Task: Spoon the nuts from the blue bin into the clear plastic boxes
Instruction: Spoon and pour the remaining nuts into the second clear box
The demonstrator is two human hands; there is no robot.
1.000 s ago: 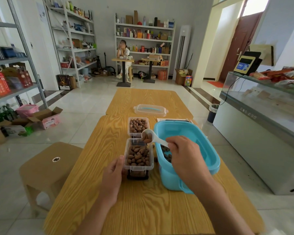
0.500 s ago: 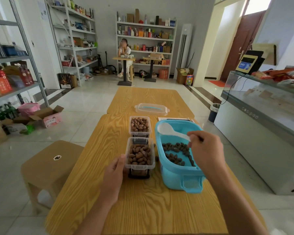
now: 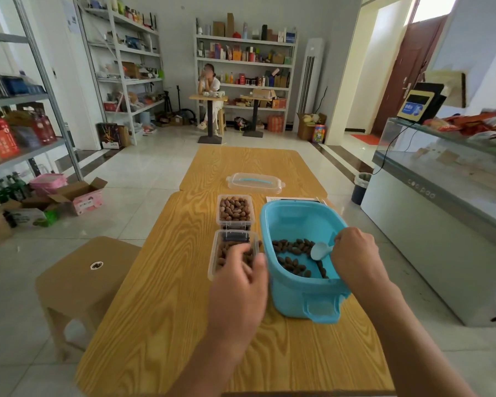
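Our right hand [image 3: 352,255] grips the white spoon [image 3: 320,250] inside the blue bin [image 3: 304,293], among the nuts [image 3: 291,247]. Our left hand [image 3: 238,285], fingers loosely curled, holds nothing, covering the near clear box [image 3: 226,247] on the counter [image 3: 166,282].

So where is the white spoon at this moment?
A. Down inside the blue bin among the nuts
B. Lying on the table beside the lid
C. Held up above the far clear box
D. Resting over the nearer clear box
A: the right hand holds the white spoon low inside the blue bin, its bowl down by the nuts on the bin's floor.
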